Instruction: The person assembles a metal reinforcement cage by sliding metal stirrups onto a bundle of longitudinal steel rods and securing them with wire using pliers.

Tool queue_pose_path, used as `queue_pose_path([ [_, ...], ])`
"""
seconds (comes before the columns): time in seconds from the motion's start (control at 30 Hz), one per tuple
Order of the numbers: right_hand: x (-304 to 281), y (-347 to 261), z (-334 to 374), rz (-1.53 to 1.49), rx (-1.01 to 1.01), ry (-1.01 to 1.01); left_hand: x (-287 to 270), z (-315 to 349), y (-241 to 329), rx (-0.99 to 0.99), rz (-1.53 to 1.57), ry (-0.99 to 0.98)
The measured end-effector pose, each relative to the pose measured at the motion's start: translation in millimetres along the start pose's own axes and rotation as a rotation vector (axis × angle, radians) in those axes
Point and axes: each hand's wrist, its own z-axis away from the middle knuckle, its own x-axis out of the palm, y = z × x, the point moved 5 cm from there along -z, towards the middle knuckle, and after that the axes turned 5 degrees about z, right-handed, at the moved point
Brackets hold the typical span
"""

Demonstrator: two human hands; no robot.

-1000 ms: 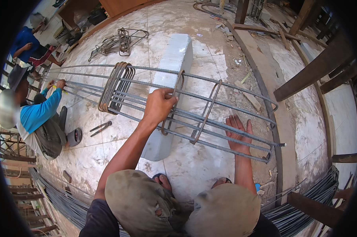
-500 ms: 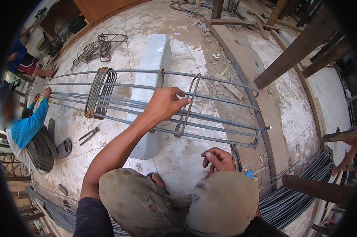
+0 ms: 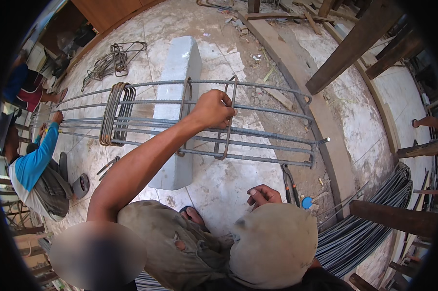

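A long cage of ribbed steel bars lies across a pale foam-like block. My left hand reaches over the bars, its fingers closed on a rectangular steel stirrup that goes around them. Another stirrup stands on the bars above the block, left of that hand. Farther left, a bundle of several stirrups hangs around the bars. My right hand rests by my right knee, fingers curled inward; whatever is inside them, if anything, is hidden. Pincers with dark-and-orange handles lie just right of it.
A co-worker in blue sleeves squats at the cage's left end, hands on the bars. Another pair of pincers lies on the tiles. Loose stirrups lie beyond. Wooden posts and a rod bundle stand at right.
My left fingers have closed more tightly round the stirrup, which leans slightly less. The whole view has shifted a little, and a person's leg now shows at the right edge.
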Motion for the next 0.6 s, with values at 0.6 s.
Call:
queue_pose_path([
  [0.6, -10, 5, -18, -0.021, -0.095, 0.062, 52, -13, 18, -0.03, 0.242, -0.135],
])
